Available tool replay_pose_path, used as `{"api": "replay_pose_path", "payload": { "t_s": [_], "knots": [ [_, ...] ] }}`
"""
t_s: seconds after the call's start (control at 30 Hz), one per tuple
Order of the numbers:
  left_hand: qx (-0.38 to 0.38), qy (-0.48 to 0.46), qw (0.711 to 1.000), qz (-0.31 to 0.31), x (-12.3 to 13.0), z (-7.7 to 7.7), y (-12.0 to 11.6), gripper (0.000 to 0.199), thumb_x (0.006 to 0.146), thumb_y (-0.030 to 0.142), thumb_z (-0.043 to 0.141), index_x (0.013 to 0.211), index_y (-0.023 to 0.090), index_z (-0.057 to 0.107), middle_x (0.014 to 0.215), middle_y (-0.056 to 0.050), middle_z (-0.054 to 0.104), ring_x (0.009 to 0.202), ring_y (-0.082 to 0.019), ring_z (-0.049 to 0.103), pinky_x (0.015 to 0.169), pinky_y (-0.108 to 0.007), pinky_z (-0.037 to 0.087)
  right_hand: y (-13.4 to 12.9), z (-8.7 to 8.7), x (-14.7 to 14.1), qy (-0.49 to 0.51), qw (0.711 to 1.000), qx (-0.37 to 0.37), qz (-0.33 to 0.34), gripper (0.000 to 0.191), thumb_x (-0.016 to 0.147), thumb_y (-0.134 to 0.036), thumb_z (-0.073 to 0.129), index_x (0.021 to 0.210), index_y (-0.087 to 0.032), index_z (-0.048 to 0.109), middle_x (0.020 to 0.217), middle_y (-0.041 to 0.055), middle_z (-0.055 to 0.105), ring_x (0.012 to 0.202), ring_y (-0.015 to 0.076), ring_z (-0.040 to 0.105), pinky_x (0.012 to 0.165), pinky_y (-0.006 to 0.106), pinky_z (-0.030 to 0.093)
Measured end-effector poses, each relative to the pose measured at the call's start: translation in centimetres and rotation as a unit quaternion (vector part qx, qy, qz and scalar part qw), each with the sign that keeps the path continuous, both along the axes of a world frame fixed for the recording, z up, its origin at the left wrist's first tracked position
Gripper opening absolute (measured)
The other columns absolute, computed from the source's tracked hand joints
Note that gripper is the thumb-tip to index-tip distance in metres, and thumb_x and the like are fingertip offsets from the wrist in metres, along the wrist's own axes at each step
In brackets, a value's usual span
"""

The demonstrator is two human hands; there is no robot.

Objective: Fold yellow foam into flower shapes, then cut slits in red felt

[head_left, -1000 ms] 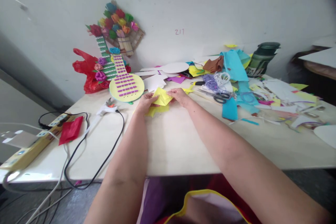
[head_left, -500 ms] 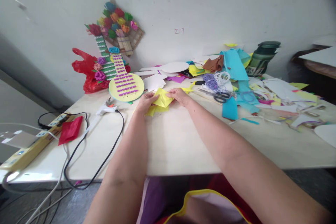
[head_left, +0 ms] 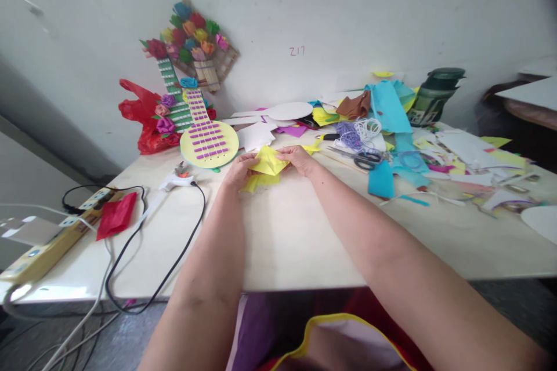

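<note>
Holding yellow paper [head_left: 268, 161], between both hands [head_left: 299, 159]

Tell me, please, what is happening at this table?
A person is holding a creased piece of yellow paper by its edges, the left hand at one side and the right hand at the other. More yellow paper shows just beneath it. The white glue gun lies to the left, the scissors to the right, both out of hand.

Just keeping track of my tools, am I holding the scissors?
No, the scissors lie on the table, while the left hand and right hand hold yellow paper.
</note>
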State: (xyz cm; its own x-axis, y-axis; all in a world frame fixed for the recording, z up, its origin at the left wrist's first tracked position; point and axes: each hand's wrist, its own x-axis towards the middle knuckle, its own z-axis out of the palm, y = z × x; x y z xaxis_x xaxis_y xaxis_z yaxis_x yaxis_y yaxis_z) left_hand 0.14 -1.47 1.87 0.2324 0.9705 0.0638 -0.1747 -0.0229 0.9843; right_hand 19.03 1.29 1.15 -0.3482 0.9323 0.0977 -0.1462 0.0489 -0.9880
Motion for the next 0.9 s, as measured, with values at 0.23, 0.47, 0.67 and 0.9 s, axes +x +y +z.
{"api": "replay_pose_path", "payload": {
  "t_s": [0.23, 0.47, 0.67, 0.9],
  "knots": [
    [0.002, -0.031, 0.999, -0.006, -0.03, 0.06, 0.16, 0.037, 0.063, 0.020, 0.061, 0.098, 0.007, 0.064, 0.087, -0.011, 0.068, 0.083, -0.025, 0.063, 0.072, -0.037, 0.052, 0.12, 0.01, -0.02, 0.014, 1.000, -0.008, 0.007, 0.021, 0.068, -0.013, 0.062, 0.088, -0.014, 0.069, 0.068, 0.0020, 0.068, 0.054, 0.0119, 0.059, 0.044, 0.021, 0.046],
    [0.010, -0.039, 0.999, 0.011, -0.08, -0.21, 0.34, 0.036, 0.065, 0.019, 0.060, 0.100, 0.010, 0.063, 0.092, -0.010, 0.067, 0.087, -0.024, 0.063, 0.072, -0.036, 0.054, 0.21, -0.07, 0.01, 0.037, 0.999, -0.001, 0.036, 0.028, 0.067, -0.013, 0.062, 0.094, -0.015, 0.069, 0.072, 0.0031, 0.069, 0.057, 0.0128, 0.060, 0.049, 0.023, 0.049],
    [0.003, -0.042, 0.999, 0.028, 0.05, -0.10, 0.20, 0.030, 0.064, 0.017, 0.060, 0.093, 0.011, 0.064, 0.094, -0.010, 0.066, 0.086, -0.023, 0.063, 0.068, -0.035, 0.055, -0.09, 0.25, -0.03, 0.042, 0.999, -0.005, 0.032, 0.026, 0.065, -0.012, 0.060, 0.089, -0.015, 0.070, 0.069, 0.0027, 0.068, 0.056, 0.0129, 0.059, 0.050, 0.025, 0.049],
    [0.008, -0.051, 0.998, 0.031, 0.16, -0.06, 0.15, 0.022, 0.062, 0.019, 0.062, 0.081, 0.011, 0.066, 0.086, -0.007, 0.066, 0.084, -0.022, 0.062, 0.066, -0.033, 0.055, -0.33, 0.43, -0.01, 0.062, 0.997, 0.011, 0.043, 0.021, 0.064, -0.014, 0.058, 0.082, -0.013, 0.070, 0.065, 0.0028, 0.066, 0.053, 0.0132, 0.058, 0.048, 0.024, 0.047]
  ]
}}
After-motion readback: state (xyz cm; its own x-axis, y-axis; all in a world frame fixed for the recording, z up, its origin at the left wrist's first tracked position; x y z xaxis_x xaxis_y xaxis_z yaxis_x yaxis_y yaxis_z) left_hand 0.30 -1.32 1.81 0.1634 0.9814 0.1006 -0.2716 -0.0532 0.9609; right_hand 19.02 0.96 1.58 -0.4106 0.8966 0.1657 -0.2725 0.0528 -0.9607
